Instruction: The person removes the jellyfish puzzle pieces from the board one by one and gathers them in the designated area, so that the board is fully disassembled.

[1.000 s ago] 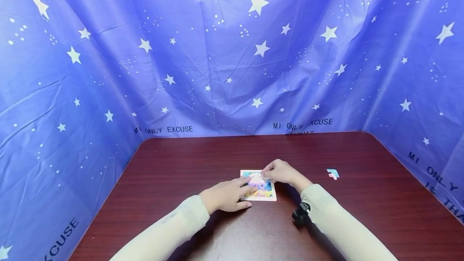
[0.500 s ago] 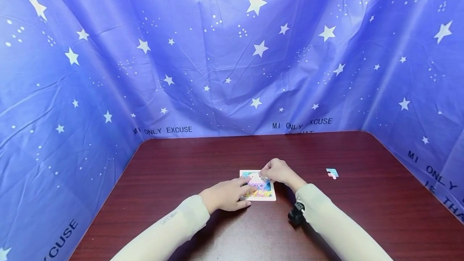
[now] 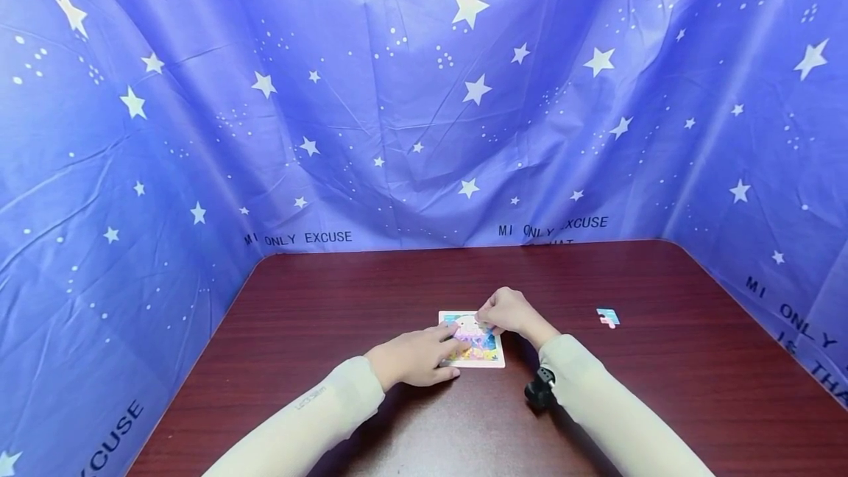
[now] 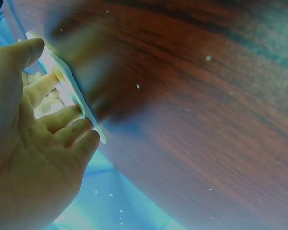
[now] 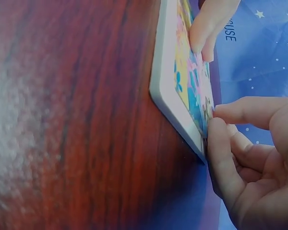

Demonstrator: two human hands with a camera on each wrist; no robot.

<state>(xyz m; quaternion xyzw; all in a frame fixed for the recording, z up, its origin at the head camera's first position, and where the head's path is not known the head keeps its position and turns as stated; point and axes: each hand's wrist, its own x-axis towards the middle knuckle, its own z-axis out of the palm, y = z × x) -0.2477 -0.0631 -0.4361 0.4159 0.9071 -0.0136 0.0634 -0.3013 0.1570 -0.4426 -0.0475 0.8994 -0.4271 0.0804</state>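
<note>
A square jigsaw puzzle (image 3: pixel 490 354) with a white border and a bright picture lies flat on the table. My left hand (image 3: pixel 414 357) rests on it from the left, fingers spread and nearly straight, covering part of the picture. At the upper right of the puzzle, my right hand (image 3: pixel 515 313) pinches a small jigsaw piece (image 5: pixel 209 114) between thumb and index finger, right at the picture's surface. Most of that piece is hidden by the fingertips. Another jigsaw piece (image 3: pixel 606 317), light blue and pink, lies alone on the table to the right.
The dark red wooden table (image 3: pixel 318 293) has a blue starry curtain (image 3: pixel 397 94) hanging behind it and along both sides. A small black device (image 3: pixel 539 390) is worn at the right wrist, by the pale sleeve (image 3: pixel 596 381).
My right forearm has shifted slightly left, while its fingertips stay at the puzzle's upper right. The left hand and the loose piece have not moved.
</note>
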